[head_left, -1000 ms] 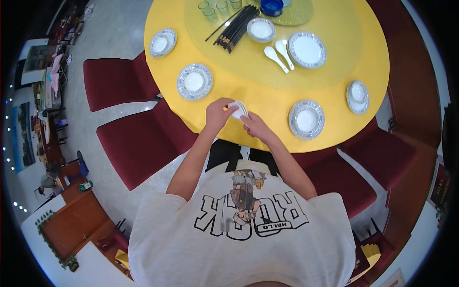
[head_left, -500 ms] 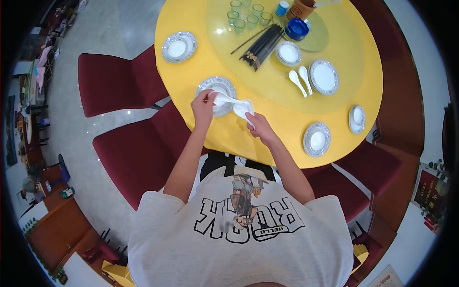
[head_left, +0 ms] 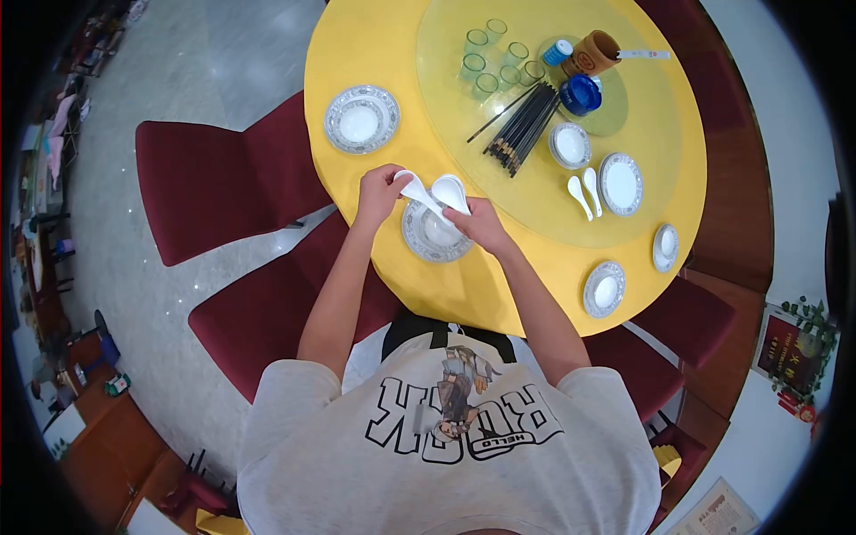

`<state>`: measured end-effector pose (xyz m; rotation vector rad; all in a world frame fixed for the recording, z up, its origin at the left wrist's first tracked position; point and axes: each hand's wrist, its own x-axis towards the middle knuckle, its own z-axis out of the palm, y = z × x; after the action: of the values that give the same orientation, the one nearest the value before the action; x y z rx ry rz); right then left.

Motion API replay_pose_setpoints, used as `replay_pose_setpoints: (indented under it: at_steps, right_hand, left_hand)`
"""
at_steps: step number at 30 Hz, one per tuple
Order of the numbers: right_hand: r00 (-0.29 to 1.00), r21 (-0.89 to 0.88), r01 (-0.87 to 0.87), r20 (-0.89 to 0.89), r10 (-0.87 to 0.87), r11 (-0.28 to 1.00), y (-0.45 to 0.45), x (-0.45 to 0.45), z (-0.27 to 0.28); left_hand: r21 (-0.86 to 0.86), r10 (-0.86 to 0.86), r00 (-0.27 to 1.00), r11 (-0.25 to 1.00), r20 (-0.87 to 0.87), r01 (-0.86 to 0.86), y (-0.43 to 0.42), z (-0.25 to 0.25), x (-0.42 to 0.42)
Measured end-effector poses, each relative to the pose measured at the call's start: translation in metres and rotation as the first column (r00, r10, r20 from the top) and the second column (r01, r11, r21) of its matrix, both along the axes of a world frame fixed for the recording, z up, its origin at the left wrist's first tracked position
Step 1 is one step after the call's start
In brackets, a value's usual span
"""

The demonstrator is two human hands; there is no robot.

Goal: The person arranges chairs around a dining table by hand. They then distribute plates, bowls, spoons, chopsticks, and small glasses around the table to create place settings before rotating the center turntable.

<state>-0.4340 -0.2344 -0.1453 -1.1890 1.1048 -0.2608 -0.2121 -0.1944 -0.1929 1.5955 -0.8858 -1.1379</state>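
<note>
My left hand point(head_left: 379, 194) is closed on a white spoon point(head_left: 421, 193), pinching it at its bowl end, with the handle slanting down to the right. My right hand point(head_left: 481, 223) grips more white spoons point(head_left: 449, 191); their bowls point up and away, and the number is unclear. Both hands are above a patterned plate point(head_left: 419, 241) with a small white bowl point(head_left: 443, 232) on it, partly covered by the spoons and fingers. Two other white spoons point(head_left: 580, 196) lie on the glass turntable point(head_left: 535, 209), beside a patterned plate point(head_left: 621, 185).
Place settings stand at the upper left point(head_left: 361, 120) and right point(head_left: 604, 289) of the yellow table point(head_left: 481, 285). The turntable holds black chopsticks point(head_left: 524, 129), several green glasses point(head_left: 487, 84), stacked dishes point(head_left: 570, 145), a blue bowl point(head_left: 580, 94) and a brown container point(head_left: 594, 53). Red chairs point(head_left: 214, 192) surround the table.
The view has shifted left along the table. My hands have moved over the left plate, and one spoon has come apart from the bunch into my left hand.
</note>
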Motion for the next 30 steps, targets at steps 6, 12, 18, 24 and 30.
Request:
replay_pose_setpoints:
  at_steps: [6,12,18,24,30]
  right_hand:
    - [0.994,0.096,-0.108,0.022,0.106,0.99,-0.009,0.037,-0.004]
    - [0.989,0.207,0.05,0.129,-0.078,0.977,-0.011,0.072,-0.029]
    - [0.922,0.163,0.345,0.125,-0.366,0.924,-0.044,0.109,-0.061]
    - [0.933,0.162,0.321,0.114,-0.34,0.933,-0.063,0.137,-0.091]
    - [0.975,0.116,0.198,0.079,-0.207,0.973,-0.076,0.156,-0.109]
  left_hand:
    - [0.018,0.075,0.996,0.997,-0.042,-0.074,-0.018,-0.014,0.019]
    - [0.161,0.321,0.902,0.945,-0.289,-0.285,-0.014,-0.011,0.042]
    - [0.314,0.345,0.902,0.913,-0.26,-0.259,0.058,-0.016,0.055]
    - [0.334,0.319,0.916,0.914,-0.244,-0.229,0.135,-0.026,0.031]
    - [0.406,0.376,0.901,0.874,-0.215,-0.268,0.18,-0.024,0.014]
